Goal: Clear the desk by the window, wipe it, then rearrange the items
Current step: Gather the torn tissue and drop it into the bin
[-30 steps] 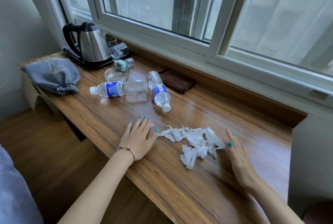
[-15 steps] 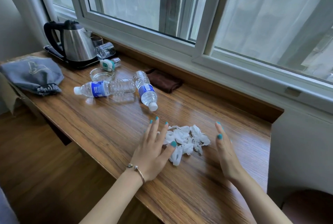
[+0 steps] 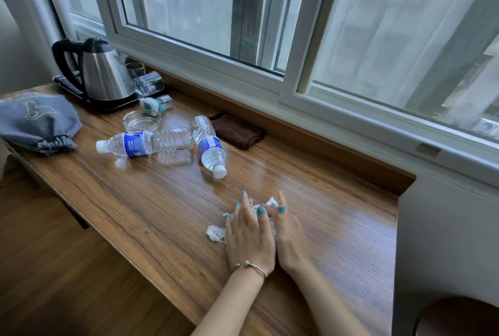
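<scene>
The left hand (image 3: 249,235) lies flat with straight fingers on the scraps of tissue (image 3: 216,233), and the right hand (image 3: 287,233) stands on edge against it, fingers straight, the scraps pressed between them on the desk (image 3: 135,200). Farther back lie two water bottles (image 3: 145,142), touching, beside a brown cloth (image 3: 237,133). Beyond are an ashtray (image 3: 141,121), a kettle (image 3: 104,76) and a grey bag (image 3: 37,122)

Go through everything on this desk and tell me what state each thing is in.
Tissue scraps: bunched between both hands.
Left hand: flat on scraps.
Right hand: flat against scraps.
Left bottle: lying down, capped.
Right bottle: lying down, capped.
Kettle: upright, lid closed.
Glass: tipped over.
Cloth: folded.
</scene>
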Tool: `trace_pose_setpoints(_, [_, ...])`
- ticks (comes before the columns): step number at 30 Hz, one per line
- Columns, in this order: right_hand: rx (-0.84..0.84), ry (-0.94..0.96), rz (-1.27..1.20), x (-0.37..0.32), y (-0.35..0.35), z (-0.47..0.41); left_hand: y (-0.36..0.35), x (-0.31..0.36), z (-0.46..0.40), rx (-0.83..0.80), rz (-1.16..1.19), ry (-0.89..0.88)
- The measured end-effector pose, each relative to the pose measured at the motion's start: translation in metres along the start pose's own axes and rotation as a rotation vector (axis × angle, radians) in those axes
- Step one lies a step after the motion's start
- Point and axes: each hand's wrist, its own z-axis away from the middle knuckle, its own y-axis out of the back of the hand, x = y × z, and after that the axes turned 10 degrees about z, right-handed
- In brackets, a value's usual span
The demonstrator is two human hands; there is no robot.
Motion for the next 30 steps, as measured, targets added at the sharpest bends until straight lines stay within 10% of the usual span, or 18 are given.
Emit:
trace_pose_setpoints(5, [0.081, -0.076, -0.309, 0.004, 0.007, -0.006, 0.029, -0.005, 0.004, 0.168, 0.06, -0.142])
trace_pose_setpoints(13, [-0.02, -0.057, -0.128, -0.001, 0.016, -0.011, 0.039, -0.013, 0.018, 0.066, -0.021, 0.15])
trace_pose_setpoints(30, [-0.329, 0.231, 0.221, 0.012, 0.058, -0.018, 0.049, -0.035, -0.006, -0.329, -0.365, -0.327])
